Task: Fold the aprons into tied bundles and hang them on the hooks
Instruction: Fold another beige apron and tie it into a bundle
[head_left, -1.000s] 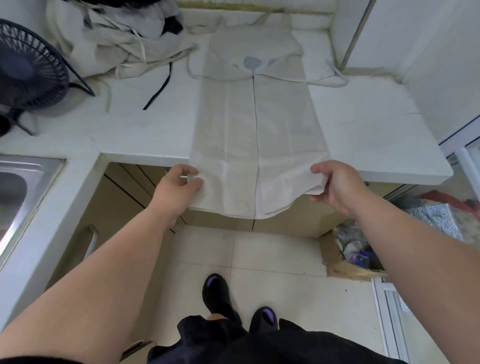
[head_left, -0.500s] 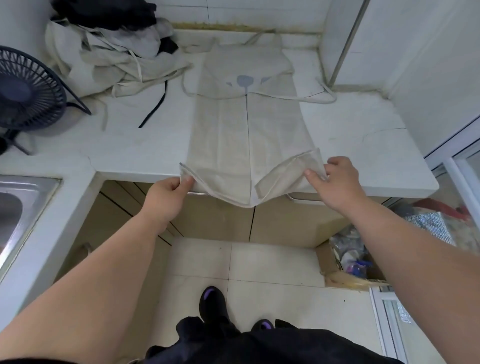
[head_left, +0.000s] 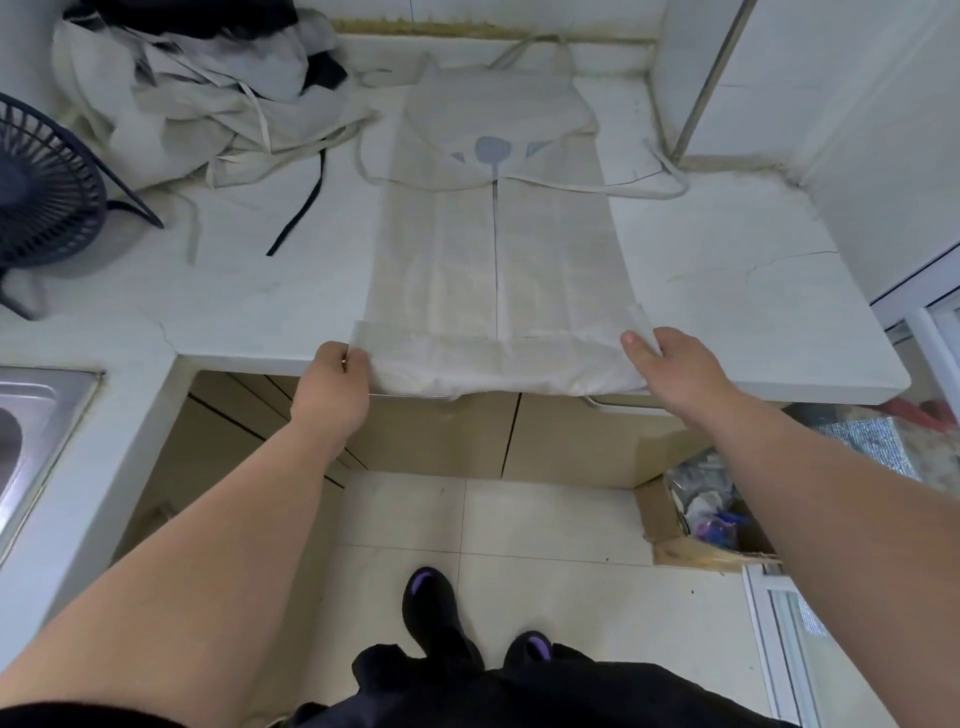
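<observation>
Apron (head_left: 493, 249) is laid lengthwise on the white counter (head_left: 727, 291), hem end towards the person. Closest in, black shoes (head_left: 431, 608) w/ purple toes are seen on the tiled floor, and a cardboard box (head_left: 675, 525) of mixed stuff is parked to the right under the counter. At the counter's front edge the hem is turned up into a narrow band, hanging slightly over the edge. Its left end is pinched by the left hand (head_left: 332, 379), thumb and fingers closed on the cloth. The right corner is gripped by the right hand (head_left: 670, 364), thumb on top. Further up, both sides of the apron are folded in so they meet at a centre line. A grey-blue printed mark (head_left: 491, 148) is partly tucked under the folds near the bib, so it can't be read as a logo or text. Ties are trailed off both sides. At the back left a pile of more aprons (head_left: 182, 114) is heaped, w/ a black strap (head_left: 301, 208) beside it. A dark fan (head_left: 41, 197) and a steel sink (head_left: 31, 415) are found at the far left.
</observation>
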